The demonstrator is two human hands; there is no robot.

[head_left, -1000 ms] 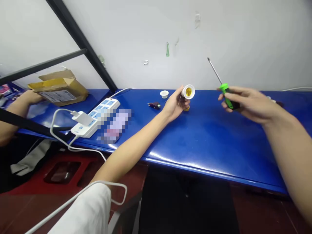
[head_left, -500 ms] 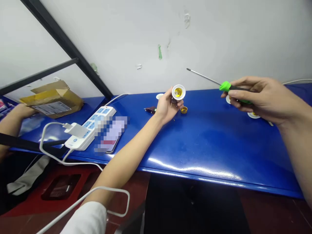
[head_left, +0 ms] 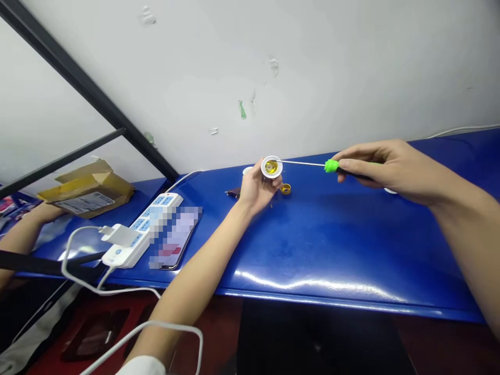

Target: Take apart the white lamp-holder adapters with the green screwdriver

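Observation:
My left hand [head_left: 257,190] is closed around a white lamp socket [head_left: 272,167], whose brass-coloured inside faces me. In my right hand [head_left: 375,164] is a screwdriver [head_left: 332,165] with a green and black handle. Its thin shaft points left, and the tip is at the mouth of the socket; whether it touches the inside I cannot tell. A brass-coloured threaded ring [head_left: 285,189] lies on the blue table [head_left: 312,234] just right of my left hand. Behind that hand, a dark red tool [head_left: 233,192] and a white round piece [head_left: 247,170] are partly hidden.
A white power strip [head_left: 142,229] with a charger [head_left: 120,235] and white cable stands on the left, beside a phone [head_left: 177,242]. Past the black metal frame [head_left: 82,70], another person's arm [head_left: 27,226] reaches to a cardboard box [head_left: 88,192]. A white part [head_left: 390,190] sits under my right wrist.
My right hand has moved left, bringing the screwdriver's tip from above and right of the lamp socket to its opening. My left hand still holds the socket. The view has tilted up slightly.

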